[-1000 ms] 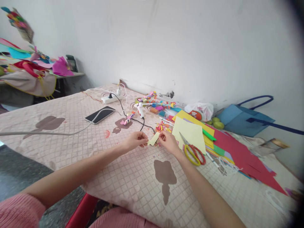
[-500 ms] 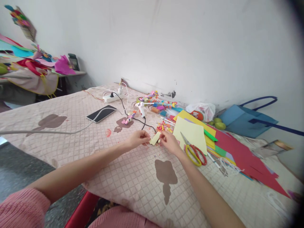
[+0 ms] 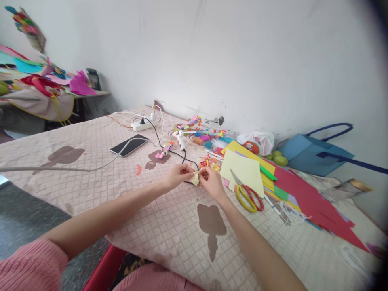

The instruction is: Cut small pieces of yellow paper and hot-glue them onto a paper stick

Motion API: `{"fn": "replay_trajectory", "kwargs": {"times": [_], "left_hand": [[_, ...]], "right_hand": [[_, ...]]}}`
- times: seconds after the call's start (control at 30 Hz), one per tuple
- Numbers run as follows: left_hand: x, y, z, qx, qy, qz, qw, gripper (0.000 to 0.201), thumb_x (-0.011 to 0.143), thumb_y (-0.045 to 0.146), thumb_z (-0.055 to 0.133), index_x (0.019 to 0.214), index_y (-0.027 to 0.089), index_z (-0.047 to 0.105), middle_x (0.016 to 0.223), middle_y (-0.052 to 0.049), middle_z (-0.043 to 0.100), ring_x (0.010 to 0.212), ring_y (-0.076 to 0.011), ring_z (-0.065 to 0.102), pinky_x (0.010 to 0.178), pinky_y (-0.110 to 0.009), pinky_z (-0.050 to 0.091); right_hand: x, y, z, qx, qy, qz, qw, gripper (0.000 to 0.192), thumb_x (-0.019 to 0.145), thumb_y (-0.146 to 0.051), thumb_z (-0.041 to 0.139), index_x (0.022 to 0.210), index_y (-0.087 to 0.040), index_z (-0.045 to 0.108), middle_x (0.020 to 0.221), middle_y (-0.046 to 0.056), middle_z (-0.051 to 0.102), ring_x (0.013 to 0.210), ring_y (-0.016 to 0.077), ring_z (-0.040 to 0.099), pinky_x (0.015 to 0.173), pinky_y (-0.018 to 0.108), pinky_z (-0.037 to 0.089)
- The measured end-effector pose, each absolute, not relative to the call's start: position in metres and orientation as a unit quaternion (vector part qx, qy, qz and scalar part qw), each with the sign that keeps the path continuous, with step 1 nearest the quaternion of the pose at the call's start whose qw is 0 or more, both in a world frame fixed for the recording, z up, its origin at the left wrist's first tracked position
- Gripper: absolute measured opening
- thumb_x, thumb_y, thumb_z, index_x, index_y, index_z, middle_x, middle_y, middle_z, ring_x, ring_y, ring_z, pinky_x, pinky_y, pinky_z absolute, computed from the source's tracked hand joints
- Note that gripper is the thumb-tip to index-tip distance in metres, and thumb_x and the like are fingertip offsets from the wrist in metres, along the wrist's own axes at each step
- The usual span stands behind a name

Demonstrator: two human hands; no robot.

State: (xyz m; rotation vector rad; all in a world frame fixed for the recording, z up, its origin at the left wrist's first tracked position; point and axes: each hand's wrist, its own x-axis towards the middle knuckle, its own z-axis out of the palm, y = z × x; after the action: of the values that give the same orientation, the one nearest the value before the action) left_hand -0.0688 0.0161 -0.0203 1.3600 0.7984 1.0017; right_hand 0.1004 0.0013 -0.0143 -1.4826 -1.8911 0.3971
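You face a plain white wall (image 3: 212, 52), marked near its base. A dark speckled floor (image 3: 18, 218) lies to your left, with a cluttered shelf (image 3: 91, 95) beyond, all in soft daylight.

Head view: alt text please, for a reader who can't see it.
Left hand and right hand pinch a small pale yellow paper scrap over a quilted bedcover. Red-and-yellow scissors lie on coloured paper sheets to the right.
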Motion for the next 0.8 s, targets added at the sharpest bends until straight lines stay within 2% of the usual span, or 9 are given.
{"fn": "replay_trajectory", "kwargs": {"times": [0.17,0.3,0.43,0.57,0.67,0.8], "left_hand": [[-0.067,0.016,-0.019,0.575,0.351,0.435,0.597,0.025,0.065,0.031,0.071,0.072,0.011,0.058,0.07,-0.004,0.065,0.065,-0.0123,0.061,0.063,-0.025,0.049],[-0.068,0.016,-0.02,0.558,0.348,0.445,0.608,0.024,0.064,0.028,0.071,0.068,0.011,0.055,0.062,-0.002,0.063,0.06,-0.0111,0.061,0.06,-0.024,0.049],[-0.071,0.016,-0.022,0.563,0.364,0.45,0.59,0.022,0.066,0.026,0.069,0.068,0.011,0.054,0.061,-0.001,0.062,0.057,-0.0102,0.059,0.057,-0.023,0.048],[-0.074,0.015,-0.023,0.565,0.367,0.451,0.585,0.022,0.065,0.024,0.069,0.075,0.012,0.053,0.06,0.0,0.061,0.056,-0.0103,0.059,0.055,-0.022,0.047],[-0.082,0.013,-0.022,0.58,0.375,0.426,0.585,0.022,0.067,0.022,0.067,0.082,0.011,0.055,0.062,-0.001,0.062,0.056,-0.0093,0.058,0.055,-0.021,0.047],[-0.103,0.016,-0.022,0.619,0.396,0.39,0.555,0.017,0.069,0.024,0.064,0.077,0.01,0.059,0.06,-0.001,0.06,0.052,-0.0076,0.055,0.053,-0.02,0.045]], "right_hand": [[0.084,-0.007,-0.011,-0.566,-0.706,0.195,0.379,0.006,0.071,-0.024,0.055,0.068,-0.02,0.053,0.063,0.001,0.061,0.055,0.0141,0.056,0.051,0.024,0.041],[0.082,-0.011,-0.008,-0.544,-0.661,0.32,0.406,0.014,0.073,-0.032,0.056,0.067,-0.02,0.051,0.06,0.001,0.06,0.045,0.0115,0.05,0.042,0.023,0.038],[0.083,-0.012,-0.01,-0.509,-0.624,0.432,0.406,0.03,0.08,-0.048,0.047,0.071,-0.02,0.049,0.066,0.001,0.062,0.039,0.0081,0.046,0.033,0.02,0.034],[0.083,-0.009,-0.017,-0.499,-0.635,0.44,0.393,0.03,0.077,-0.048,0.054,0.074,-0.019,0.049,0.064,0.0,0.061,0.038,0.0076,0.045,0.031,0.019,0.033],[0.085,-0.004,-0.021,-0.486,-0.66,0.437,0.369,0.027,0.079,-0.046,0.051,0.074,-0.019,0.048,0.064,0.0,0.06,0.039,0.0076,0.045,0.033,0.019,0.034],[0.086,0.01,-0.02,-0.505,-0.711,0.349,0.343,0.025,0.084,-0.042,0.044,0.074,-0.019,0.048,0.065,0.001,0.062,0.042,0.0091,0.051,0.036,0.019,0.038]]}}
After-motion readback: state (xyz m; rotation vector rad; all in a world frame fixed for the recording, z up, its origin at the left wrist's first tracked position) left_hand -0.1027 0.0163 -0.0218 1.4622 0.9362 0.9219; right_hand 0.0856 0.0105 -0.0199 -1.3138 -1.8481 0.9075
